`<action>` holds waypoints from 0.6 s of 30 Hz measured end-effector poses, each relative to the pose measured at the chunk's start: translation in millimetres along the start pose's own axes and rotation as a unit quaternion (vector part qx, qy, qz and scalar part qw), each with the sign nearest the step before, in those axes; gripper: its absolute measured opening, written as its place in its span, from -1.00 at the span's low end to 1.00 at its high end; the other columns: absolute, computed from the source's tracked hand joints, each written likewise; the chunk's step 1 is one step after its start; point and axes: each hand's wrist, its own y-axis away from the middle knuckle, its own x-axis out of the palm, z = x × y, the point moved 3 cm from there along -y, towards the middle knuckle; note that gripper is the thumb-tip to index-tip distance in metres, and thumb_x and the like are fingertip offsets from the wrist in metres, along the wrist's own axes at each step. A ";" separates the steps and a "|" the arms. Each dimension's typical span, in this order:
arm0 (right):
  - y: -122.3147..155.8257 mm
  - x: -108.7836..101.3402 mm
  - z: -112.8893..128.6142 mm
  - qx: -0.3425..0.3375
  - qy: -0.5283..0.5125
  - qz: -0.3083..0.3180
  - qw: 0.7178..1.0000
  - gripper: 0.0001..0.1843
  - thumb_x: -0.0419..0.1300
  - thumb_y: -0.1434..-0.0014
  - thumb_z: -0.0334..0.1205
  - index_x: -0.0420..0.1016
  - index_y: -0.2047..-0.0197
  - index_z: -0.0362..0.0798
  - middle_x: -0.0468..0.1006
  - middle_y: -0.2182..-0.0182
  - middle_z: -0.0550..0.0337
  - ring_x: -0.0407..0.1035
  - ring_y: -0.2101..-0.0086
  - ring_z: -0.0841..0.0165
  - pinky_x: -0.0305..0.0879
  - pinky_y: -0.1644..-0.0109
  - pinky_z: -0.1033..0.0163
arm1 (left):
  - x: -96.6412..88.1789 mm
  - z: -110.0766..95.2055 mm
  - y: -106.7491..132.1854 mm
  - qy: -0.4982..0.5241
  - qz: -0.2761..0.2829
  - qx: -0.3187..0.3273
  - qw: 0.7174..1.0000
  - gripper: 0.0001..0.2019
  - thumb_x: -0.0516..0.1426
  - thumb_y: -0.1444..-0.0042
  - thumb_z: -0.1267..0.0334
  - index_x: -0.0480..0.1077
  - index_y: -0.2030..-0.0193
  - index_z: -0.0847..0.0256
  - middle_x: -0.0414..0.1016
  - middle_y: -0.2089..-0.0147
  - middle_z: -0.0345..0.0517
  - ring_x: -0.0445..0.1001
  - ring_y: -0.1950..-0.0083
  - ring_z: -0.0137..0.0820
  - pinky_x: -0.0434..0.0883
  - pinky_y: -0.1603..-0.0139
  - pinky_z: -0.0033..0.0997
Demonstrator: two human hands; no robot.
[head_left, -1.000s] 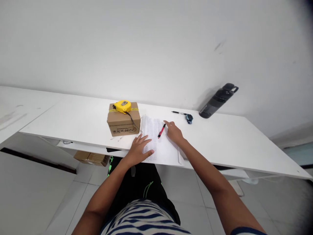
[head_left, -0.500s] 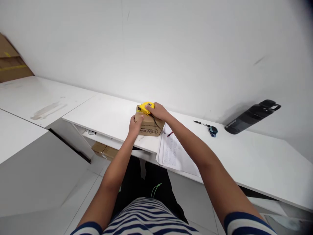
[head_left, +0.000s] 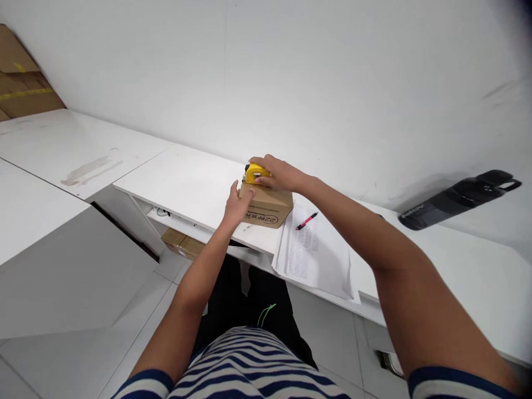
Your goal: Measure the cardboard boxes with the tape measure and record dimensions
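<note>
Tape measure (head_left: 257, 175), a rounded yellow case with black trim, is gripped in the right hand (head_left: 281, 173) at the top of a small brown cardboard box (head_left: 269, 208), flat-faced with dark print. The left hand (head_left: 238, 204) has its fingers parted at the box's left side, thumb over the top edge; whether it grips cannot be told. The box sits near the front edge of the smooth white table (head_left: 195, 177). Just right, thin paper sheets (head_left: 328, 263) reach that edge, bearing a slim red-and-black pen (head_left: 306, 221). By the back edge is a dark cylindrical bottle (head_left: 453, 200).
</note>
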 end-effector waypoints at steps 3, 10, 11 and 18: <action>27.1 -11.7 -15.8 0.017 -0.012 0.011 1.000 -0.41 0.14 -0.19 -0.08 0.24 -0.29 0.14 0.41 0.03 0.03 0.35 0.09 0.12 0.27 -0.05 -0.01 | 0.5 -1.2 0.1 0.005 0.006 0.014 1.000 -0.18 0.19 -0.10 -0.05 -0.03 -0.45 0.02 0.37 -0.28 0.03 0.43 -0.19 -0.08 0.38 -0.12 -0.14; 101.7 -30.7 -68.8 0.085 -0.060 -0.016 0.994 -0.38 0.18 -0.17 0.00 0.25 -0.29 0.16 0.39 -0.15 0.05 0.30 -0.08 0.06 0.28 -0.12 -0.07 | -0.1 -7.1 -1.0 0.017 0.041 0.032 0.999 -0.35 0.17 -0.14 0.04 0.18 -0.38 -0.02 0.37 -0.29 -0.11 0.38 -0.25 -0.12 0.34 -0.23 -0.16; 109.0 -30.6 -73.4 0.091 -0.068 -0.022 0.993 -0.38 0.18 -0.17 -0.01 0.26 -0.29 0.16 0.39 -0.16 0.05 0.29 -0.09 0.06 0.28 -0.13 -0.07 | 0.2 -7.3 -0.8 0.018 0.039 0.034 0.999 -0.34 0.17 -0.14 0.04 0.17 -0.38 -0.01 0.37 -0.29 -0.10 0.38 -0.25 -0.12 0.35 -0.22 -0.16; 118.3 -26.6 -76.8 0.086 -0.101 -0.073 0.988 -0.38 0.18 -0.17 -0.02 0.23 -0.29 0.14 0.34 -0.22 0.09 0.26 -0.16 0.10 0.24 -0.19 -0.07 | 0.0 -6.3 -2.1 0.033 0.040 0.038 0.998 -0.34 0.16 -0.15 0.04 0.15 -0.39 0.03 0.36 -0.31 -0.07 0.37 -0.26 -0.15 0.35 -0.23 -0.17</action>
